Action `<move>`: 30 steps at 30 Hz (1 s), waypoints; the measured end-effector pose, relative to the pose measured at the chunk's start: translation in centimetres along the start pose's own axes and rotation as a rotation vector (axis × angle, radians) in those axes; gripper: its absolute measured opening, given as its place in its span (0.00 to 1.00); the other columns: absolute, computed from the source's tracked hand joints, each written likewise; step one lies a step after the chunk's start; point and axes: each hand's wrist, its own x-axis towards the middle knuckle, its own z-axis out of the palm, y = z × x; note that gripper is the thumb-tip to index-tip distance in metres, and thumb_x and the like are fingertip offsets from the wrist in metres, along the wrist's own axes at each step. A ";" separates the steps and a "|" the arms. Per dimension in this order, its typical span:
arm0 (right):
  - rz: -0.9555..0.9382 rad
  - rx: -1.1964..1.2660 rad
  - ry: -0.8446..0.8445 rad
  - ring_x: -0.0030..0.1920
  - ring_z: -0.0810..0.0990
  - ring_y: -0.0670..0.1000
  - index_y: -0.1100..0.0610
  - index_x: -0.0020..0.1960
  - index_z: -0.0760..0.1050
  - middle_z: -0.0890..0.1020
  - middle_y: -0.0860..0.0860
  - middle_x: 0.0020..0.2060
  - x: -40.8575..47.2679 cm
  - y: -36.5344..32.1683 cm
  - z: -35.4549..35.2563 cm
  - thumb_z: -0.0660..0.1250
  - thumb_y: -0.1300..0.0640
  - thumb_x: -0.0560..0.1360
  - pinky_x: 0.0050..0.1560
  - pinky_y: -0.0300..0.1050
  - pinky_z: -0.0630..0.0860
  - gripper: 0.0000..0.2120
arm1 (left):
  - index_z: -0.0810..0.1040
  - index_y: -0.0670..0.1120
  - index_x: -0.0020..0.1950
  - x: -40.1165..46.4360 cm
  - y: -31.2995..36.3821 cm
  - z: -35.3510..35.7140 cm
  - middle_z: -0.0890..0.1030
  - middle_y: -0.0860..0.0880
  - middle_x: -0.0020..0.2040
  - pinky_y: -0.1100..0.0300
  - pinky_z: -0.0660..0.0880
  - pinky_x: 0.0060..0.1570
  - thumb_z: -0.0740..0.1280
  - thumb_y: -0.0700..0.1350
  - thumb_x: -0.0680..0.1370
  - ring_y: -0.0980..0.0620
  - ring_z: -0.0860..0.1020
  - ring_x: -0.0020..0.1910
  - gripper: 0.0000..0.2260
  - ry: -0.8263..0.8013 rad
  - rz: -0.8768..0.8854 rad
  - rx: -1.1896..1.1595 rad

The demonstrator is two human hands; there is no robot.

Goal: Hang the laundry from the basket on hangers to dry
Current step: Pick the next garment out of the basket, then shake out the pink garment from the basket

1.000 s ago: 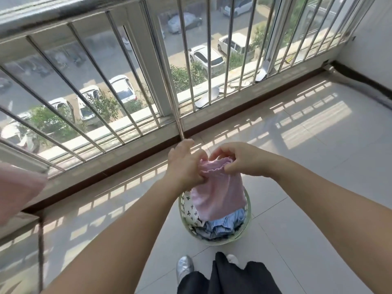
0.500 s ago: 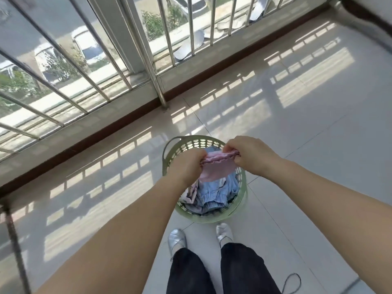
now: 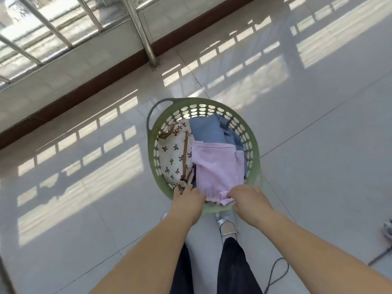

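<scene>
Home balcony: tiled floor, metal railing, laundry basket.

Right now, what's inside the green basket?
The green basket holds a pink garment on top, a cream printed piece and blue clothes. Anything beneath them is covered.

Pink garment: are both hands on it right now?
Touching. The head view shows the left hand and right hand each meeting the pink garment at its near edge, over the basket.

one basket, three garments, two hands, two shoes.
</scene>
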 end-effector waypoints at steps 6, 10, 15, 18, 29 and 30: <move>0.023 -0.013 0.026 0.60 0.73 0.56 0.52 0.63 0.74 0.76 0.53 0.59 0.0 -1.3 -2.0 0.62 0.63 0.74 0.56 0.45 0.71 0.18 | 0.68 0.47 0.64 -1.6 -0.3 -1.6 0.71 0.45 0.62 0.45 0.61 0.67 0.57 0.31 0.73 0.44 0.65 0.67 0.22 0.085 -0.027 -0.109; 0.027 0.023 0.085 0.62 0.71 0.56 0.53 0.65 0.73 0.75 0.53 0.61 -2.0 -2.7 -7.2 0.60 0.63 0.76 0.59 0.48 0.71 0.18 | 0.68 0.46 0.66 -4.2 -0.1 -6.0 0.72 0.45 0.62 0.50 0.67 0.61 0.61 0.34 0.73 0.44 0.69 0.64 0.22 0.176 -0.019 -0.206; -0.056 0.069 0.221 0.64 0.71 0.55 0.50 0.67 0.71 0.74 0.52 0.65 -6.4 -5.5 -14.1 0.57 0.61 0.79 0.61 0.48 0.70 0.18 | 0.66 0.48 0.71 -10.3 1.3 -12.4 0.70 0.45 0.67 0.51 0.70 0.60 0.59 0.34 0.77 0.44 0.70 0.65 0.22 0.311 -0.036 -0.334; -0.151 0.077 0.374 0.61 0.73 0.54 0.51 0.63 0.74 0.77 0.52 0.60 -10.3 -7.6 -18.8 0.57 0.62 0.78 0.57 0.46 0.69 0.16 | 0.70 0.49 0.67 -15.4 1.8 -16.1 0.75 0.46 0.62 0.53 0.71 0.55 0.58 0.34 0.76 0.45 0.74 0.59 0.21 0.522 -0.026 -0.258; -0.577 0.374 1.073 0.44 0.78 0.52 0.59 0.49 0.81 0.82 0.53 0.42 -22.7 -18.6 -33.7 0.65 0.64 0.74 0.44 0.38 0.67 0.07 | 0.79 0.49 0.58 -36.3 0.7 -28.7 0.81 0.50 0.53 0.60 0.73 0.50 0.62 0.42 0.78 0.50 0.79 0.51 0.10 1.331 -0.031 -0.281; -0.612 0.379 1.116 0.44 0.78 0.51 0.59 0.49 0.81 0.82 0.53 0.42 -23.9 -20.0 -34.9 0.66 0.65 0.74 0.44 0.37 0.68 0.07 | 0.80 0.48 0.57 -38.3 0.3 -29.5 0.82 0.50 0.52 0.62 0.73 0.49 0.63 0.42 0.78 0.50 0.79 0.48 0.10 1.399 -0.024 -0.258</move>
